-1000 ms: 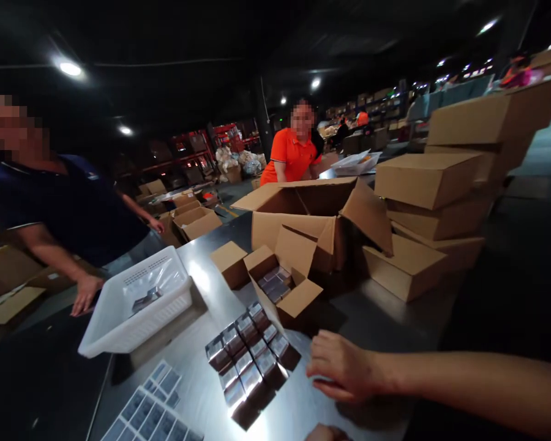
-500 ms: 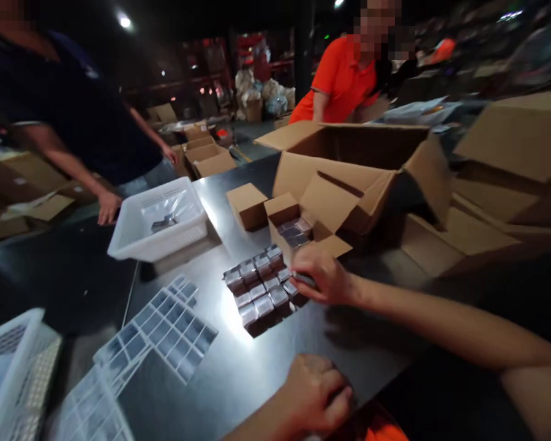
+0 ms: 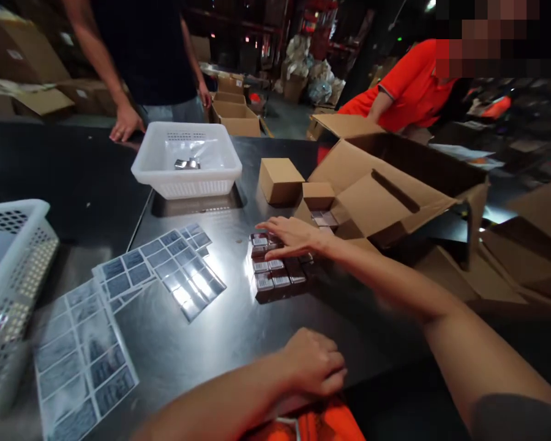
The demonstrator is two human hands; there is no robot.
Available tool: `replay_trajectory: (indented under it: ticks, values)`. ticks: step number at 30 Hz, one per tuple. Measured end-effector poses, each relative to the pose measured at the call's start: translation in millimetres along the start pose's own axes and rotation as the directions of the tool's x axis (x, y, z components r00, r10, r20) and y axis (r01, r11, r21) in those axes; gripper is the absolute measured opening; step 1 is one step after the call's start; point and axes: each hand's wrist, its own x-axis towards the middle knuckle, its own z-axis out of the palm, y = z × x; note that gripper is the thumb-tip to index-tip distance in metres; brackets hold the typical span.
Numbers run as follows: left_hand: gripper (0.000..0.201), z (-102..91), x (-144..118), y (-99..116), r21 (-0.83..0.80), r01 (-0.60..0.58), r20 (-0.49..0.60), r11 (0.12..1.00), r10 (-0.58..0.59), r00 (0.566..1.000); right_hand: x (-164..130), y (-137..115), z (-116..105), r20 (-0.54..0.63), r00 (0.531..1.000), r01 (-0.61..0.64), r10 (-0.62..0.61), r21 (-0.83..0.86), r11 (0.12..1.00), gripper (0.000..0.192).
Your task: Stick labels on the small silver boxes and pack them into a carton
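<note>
Presently, a large open carton [image 3: 346, 166] is standing beyond my right hand [image 3: 296, 236]; nearer me, I'm holding my left hand [image 3: 313, 362] curled, whether gripping anything I can't tell; beneath my spread right hand, small boxes [image 3: 275, 278] are sitting in rows.

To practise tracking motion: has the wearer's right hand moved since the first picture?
Yes, left: the right hand was beside the small boxes, now over them.

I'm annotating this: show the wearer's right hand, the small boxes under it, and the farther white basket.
Right hand [image 3: 294, 235], head view: back of the hand.
Small boxes [image 3: 281, 279], head view: top of a front-row box.
Farther white basket [image 3: 193, 187], head view: front wall.
</note>
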Motion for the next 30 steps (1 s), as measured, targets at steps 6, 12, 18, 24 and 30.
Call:
replay_trajectory:
  ticks: [6,12,18,24,30]
  values:
    - [0.024,-4.3,1,1,-0.016,0.033,0.068,0.999,-0.032,0.997,-6,1,11,0.033,0.996,-0.082,0.083,-0.030,0.996,0.074]
    - [0.024,-4.1,0,1,-0.012,0.020,0.065,1.000,-0.020,0.998,-2,-2,27,-0.031,0.987,-0.158,0.156,-0.077,0.984,0.056]
    - [0.024,-3.4,3,2,0.067,-0.009,0.045,0.998,0.006,0.999,-16,-14,8,-0.106,0.980,-0.182,0.171,-0.100,0.978,0.051]
    - [0.023,7.3,0,-3,0.071,0.000,0.006,0.997,0.000,1.000,-110,-41,5,-0.211,0.952,-0.234,0.223,-0.028,0.972,0.054]
    - [0.022,8.7,-5,-1,0.043,0.007,-0.036,0.999,-0.006,0.999,-224,-39,59,-0.132,0.902,-0.417,0.411,-0.013,0.909,0.049]
